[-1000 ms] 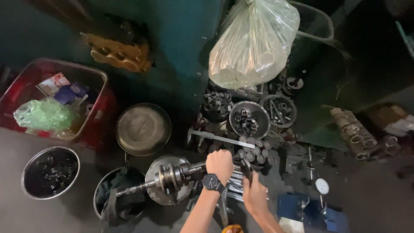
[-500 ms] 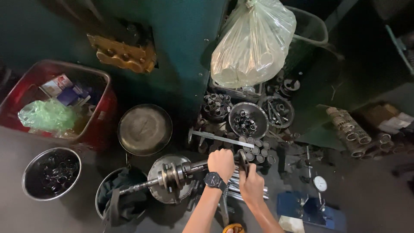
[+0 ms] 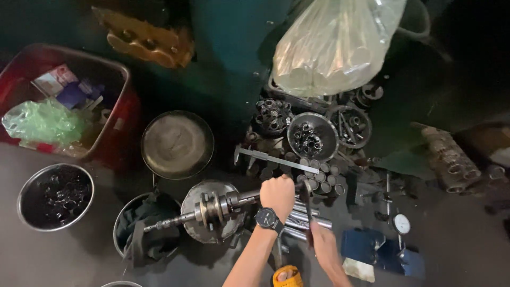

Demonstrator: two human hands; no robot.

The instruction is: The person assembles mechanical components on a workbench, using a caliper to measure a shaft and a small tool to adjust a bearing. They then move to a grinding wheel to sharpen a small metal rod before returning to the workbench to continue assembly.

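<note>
A long steel crankshaft with stepped journals (image 3: 212,208) is gripped around its right end by the closed left hand (image 3: 277,195), its heavy middle resting on a round metal dish (image 3: 197,197) that appears to carry the weight. A dark slender tool (image 3: 306,208) is clasped in the right hand (image 3: 325,248), its tip set beside that fist. Little room is left on the right by a cluster of short steel cylinders (image 3: 319,178) and a steel vernier caliper (image 3: 276,159); more open floor is seen toward the left.
</note>
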